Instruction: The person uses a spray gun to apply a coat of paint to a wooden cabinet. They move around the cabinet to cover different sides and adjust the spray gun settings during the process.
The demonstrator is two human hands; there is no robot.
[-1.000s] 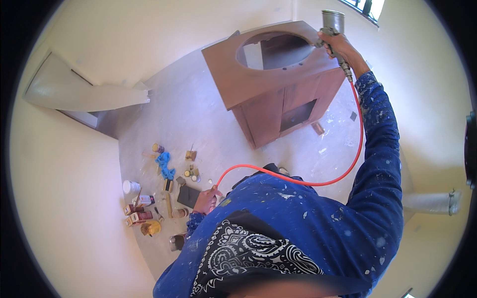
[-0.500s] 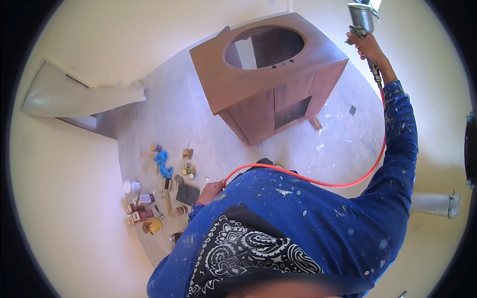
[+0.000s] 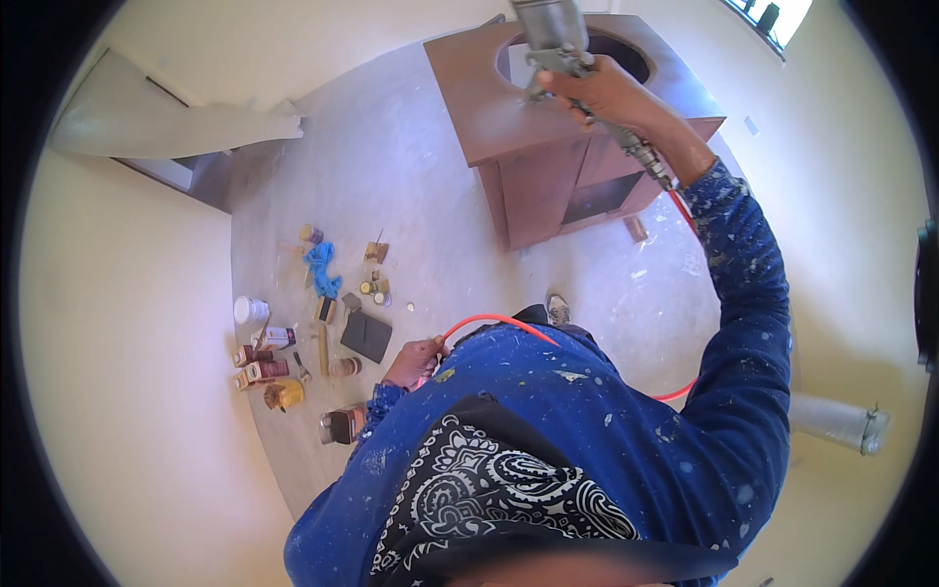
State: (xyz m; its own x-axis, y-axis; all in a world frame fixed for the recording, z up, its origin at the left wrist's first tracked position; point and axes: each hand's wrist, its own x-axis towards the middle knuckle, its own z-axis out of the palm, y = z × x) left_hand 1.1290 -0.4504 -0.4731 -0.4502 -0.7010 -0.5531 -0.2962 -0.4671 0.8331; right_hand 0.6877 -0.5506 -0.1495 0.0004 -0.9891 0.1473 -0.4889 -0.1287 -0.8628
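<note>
My right hand (image 3: 621,93) is closed round the handle of a metal spray gun (image 3: 556,49), its silver cup uppermost. The gun is above the brown wooden cabinet (image 3: 543,186) and hides part of the round opening in its top. A faint pale haze shows over the top near the nozzle. From the gun's handle a red air hose (image 3: 499,318) loops down past my body. Low at my left side, my left hand (image 3: 415,362) grips that hose between its fingers.
Left on the grey floor stand several cans and bottles (image 3: 262,372), a blue glove-like crumple (image 3: 321,271), brushes and a dark flat square (image 3: 367,338). A draped sheet (image 3: 166,122) is by the left wall. A plastic-wrapped roll (image 3: 839,423) sits at right.
My right hand has swung the spray gun leftward from beyond the cabinet's right side to over its top. The cabinet now appears farther right and higher in view. My left hand still holds the hose.
</note>
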